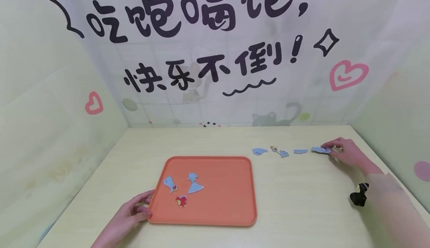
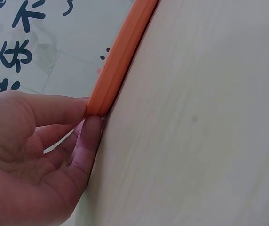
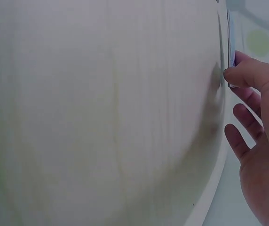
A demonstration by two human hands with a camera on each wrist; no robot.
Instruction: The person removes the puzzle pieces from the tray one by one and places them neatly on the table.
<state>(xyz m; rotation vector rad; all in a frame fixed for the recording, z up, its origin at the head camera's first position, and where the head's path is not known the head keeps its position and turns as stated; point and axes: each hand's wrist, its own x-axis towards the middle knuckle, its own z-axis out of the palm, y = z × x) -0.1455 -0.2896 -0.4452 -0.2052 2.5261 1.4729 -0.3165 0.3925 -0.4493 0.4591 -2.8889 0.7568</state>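
Observation:
In the head view an orange tray (image 1: 221, 192) lies on the table, with several torn-edged puzzle pieces on its left half, among them a blue triangular piece (image 1: 196, 188) and a red one (image 1: 182, 201). My left hand (image 1: 131, 212) pinches the tray's left edge near its front corner; the left wrist view shows thumb and fingers at the orange rim (image 2: 113, 70). At the back right, my right hand (image 1: 347, 153) pinches a light-blue puzzle piece (image 1: 317, 150) by its right end. In the right wrist view that piece (image 3: 232, 42) is seen edge-on between thumb and fingers.
Left of my right hand, a row of puzzle pieces lies behind the tray: a blue strip (image 1: 300, 151), a patterned piece (image 1: 279, 151) and a blue one (image 1: 259, 151). A black device (image 1: 360, 194) is on the right wrist. Printed cloth walls (image 1: 235, 106) enclose the table (image 1: 302, 203).

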